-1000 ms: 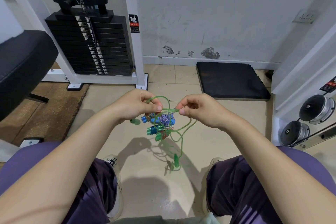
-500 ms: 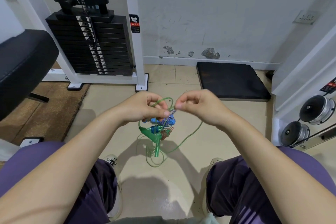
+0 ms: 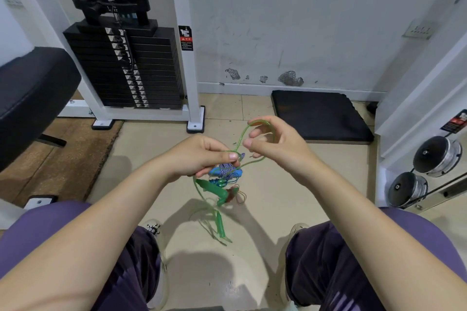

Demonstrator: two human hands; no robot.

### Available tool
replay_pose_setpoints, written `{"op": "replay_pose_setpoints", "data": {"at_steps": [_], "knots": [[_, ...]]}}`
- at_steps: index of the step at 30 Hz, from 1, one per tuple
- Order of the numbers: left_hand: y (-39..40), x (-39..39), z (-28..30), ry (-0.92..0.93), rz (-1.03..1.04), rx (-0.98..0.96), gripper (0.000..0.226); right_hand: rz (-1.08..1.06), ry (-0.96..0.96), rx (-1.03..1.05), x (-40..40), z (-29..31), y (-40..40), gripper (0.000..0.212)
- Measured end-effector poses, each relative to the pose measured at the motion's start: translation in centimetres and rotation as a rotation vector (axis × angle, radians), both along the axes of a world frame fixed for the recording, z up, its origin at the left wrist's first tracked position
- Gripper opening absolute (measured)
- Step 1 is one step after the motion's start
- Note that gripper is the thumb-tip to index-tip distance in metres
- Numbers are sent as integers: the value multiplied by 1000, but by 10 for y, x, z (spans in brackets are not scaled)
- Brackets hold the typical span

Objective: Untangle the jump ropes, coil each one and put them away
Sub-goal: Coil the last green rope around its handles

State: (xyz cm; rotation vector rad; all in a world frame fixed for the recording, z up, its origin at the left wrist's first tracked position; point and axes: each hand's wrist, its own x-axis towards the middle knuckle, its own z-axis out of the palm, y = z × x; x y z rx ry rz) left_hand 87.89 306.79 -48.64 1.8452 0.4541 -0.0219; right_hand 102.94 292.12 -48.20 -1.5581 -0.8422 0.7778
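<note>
Lifted since before, right hand (image 3: pixel 275 145) hooks curled fingers through a green rope (image 3: pixel 241 137) loop while left hand (image 3: pixel 202 156) pinches the tangle (image 3: pixel 225 171) above the tiled floor (image 3: pixel 265 209).

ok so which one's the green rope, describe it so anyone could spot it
Between the knees, over the beige floor, both hands hold a tangle. The green rope is the clear green cord arching over the right hand, unlike the blue-and-white braided rope under the left hand.

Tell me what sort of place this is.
Most likely a gym: a weight stack on a white frame, a padded bench, and chrome dumbbells racked at right.
</note>
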Motion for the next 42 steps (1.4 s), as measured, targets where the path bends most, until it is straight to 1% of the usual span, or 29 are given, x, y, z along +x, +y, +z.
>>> {"op": "replay_pose_setpoints", "data": {"at_steps": [2,4,5,7,8,11,13,15,16,18,20,22,23,25,27,29,30,31,33,37,39,41,42], "knots": [[3,1,-2,-33,46,-3,25,-70,7,39,4,1,0,24],[8,2,-6,-73,119,-47,24,-116,14,58,7,4,-2,10],[11,3,-7,-82,152,-72,24,-124,4,55,8,4,-3,10],[14,3,-8,-95,188,-110,21,-107,-14,23,7,4,-4,19],[14,3,-9,-104,188,-131,20,-84,-7,6,5,4,-4,20],[10,3,-8,-147,128,-238,17,17,42,-36,-1,-1,-2,19],[4,4,-8,-174,75,-263,13,86,61,-62,-5,-7,1,26],[0,4,-9,-194,49,-250,7,152,30,-103,-9,-10,3,32],[-1,4,-9,-190,49,-241,7,181,-16,-130,-11,-10,4,31],[5,4,-9,-149,52,-195,8,187,-131,-172,-11,-7,4,22],[15,0,-8,-57,16,-72,11,105,-206,-143,-6,-3,3,15],[25,-5,-6,37,-38,57,19,-54,-239,-63,4,4,0,18],[29,-8,-5,55,-42,95,23,-119,-244,-21,9,7,-2,18],[32,-11,-3,28,-15,85,24,-145,-189,30,15,12,-7,16],[27,-10,0,-11,4,9,22,-65,-66,55,13,13,-8,13],[16,-5,1,-16,-8,-41,21,38,17,40,6,9,-6,26],[10,-3,1,-15,-9,-65,21,86,22,22,2,6,-4,33],[5,-1,1,-23,-8,-100,20,126,2,1,-2,3,-3,37],[1,1,-2,-45,-2,-157,16,171,-113,-50,-7,-1,-1,33],[14,0,1,-18,-9,-84,12,150,-392,-149,-4,0,1,23],[25,-5,3,38,-20,-9,17,90,-398,-143,1,4,-1,16],[34,-11,4,85,-26,33,21,-7,-320,-107,8,6,-4,13],[37,-14,4,82,-18,24,21,-45,-295,-96,11,6,-5,12]]}}
